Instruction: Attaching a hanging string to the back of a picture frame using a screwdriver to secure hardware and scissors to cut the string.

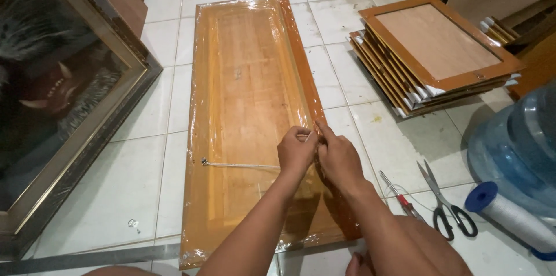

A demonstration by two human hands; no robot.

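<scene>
Pinching at the right edge of a plastic-wrapped wooden frame (249, 108) lying back-up on the tiled floor (145, 183), left hand (296, 151) and right hand (339, 157) both grasp the white cord (237, 165) end there. Scissors (446, 203) and a red-handled screwdriver (399, 196) sit just off the frame's right side, near a thread spool (512, 215).

Your left hand (296, 151) and right hand (339, 160) pinch at glossy, crinkled clear plastic film stretched over the long wooden frame (249, 79), whose orange-brown backing board shows a smooth grain. A white cord (240, 165) runs across it from a small metal fitting. You kneel on shiny white glazed tiles (156, 195). At the upper right, stacked wooden frames (434, 50) have matt board backs. At the lower right lie metal scissors (443, 200) with black plastic handles, beside a translucent blue plastic water jug (515, 148).
</scene>
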